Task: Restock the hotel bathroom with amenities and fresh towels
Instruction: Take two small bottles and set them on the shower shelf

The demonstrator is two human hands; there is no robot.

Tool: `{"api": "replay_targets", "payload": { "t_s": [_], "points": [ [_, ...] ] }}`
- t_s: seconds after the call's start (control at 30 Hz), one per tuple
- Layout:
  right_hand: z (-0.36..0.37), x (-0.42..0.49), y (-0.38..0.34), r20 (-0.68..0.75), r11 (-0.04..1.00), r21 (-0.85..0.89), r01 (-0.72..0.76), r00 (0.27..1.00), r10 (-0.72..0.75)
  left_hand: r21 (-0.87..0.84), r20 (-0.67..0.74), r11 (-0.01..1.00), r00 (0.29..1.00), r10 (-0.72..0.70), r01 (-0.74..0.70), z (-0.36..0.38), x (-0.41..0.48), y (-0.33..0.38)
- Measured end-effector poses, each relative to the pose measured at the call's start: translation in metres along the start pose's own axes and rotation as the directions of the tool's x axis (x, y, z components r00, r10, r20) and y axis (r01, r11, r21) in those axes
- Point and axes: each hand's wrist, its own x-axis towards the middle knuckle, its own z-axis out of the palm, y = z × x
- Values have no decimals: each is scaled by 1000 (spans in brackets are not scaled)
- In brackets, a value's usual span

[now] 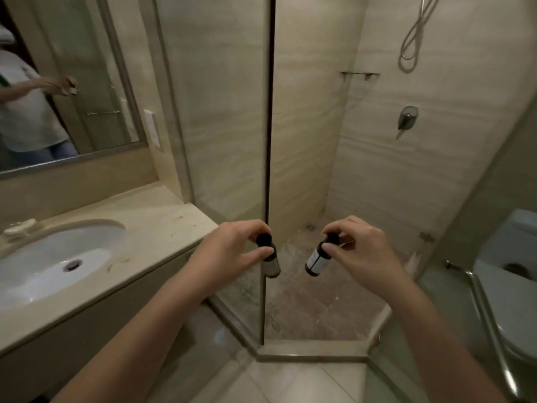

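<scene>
My left hand pinches the black cap of a small dark amenity bottle, which hangs down in front of the glass shower panel's edge. My right hand holds a second small dark bottle with a white label by its black cap, tilted to the left. Both bottles hang at the open entrance of the shower stall. A small glass corner shelf is fixed high on the shower's back wall, far above both hands.
A vanity counter with a white sink lies to the left, under a mirror. The glass shower panel stands ahead. A mixer valve and hose hang on the right shower wall. A toilet sits at right.
</scene>
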Motion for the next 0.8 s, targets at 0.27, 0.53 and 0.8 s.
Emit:
{"api": "replay_targets", "payload": {
  "t_s": [0.27,0.53,0.8],
  "points": [
    [15,100,95,-90,988,-62,-142,987,137,13,118,998,991,59,-61,73,137,-40],
    [-13,228,222,-96,967,-125,-222,973,211,11,161,994,981,108,-112,145,335,-43],
    [-67,327,303,-155,951,-165,-261,959,237,-28,147,989,978,147,-145,179,485,-28]
  ]
}}
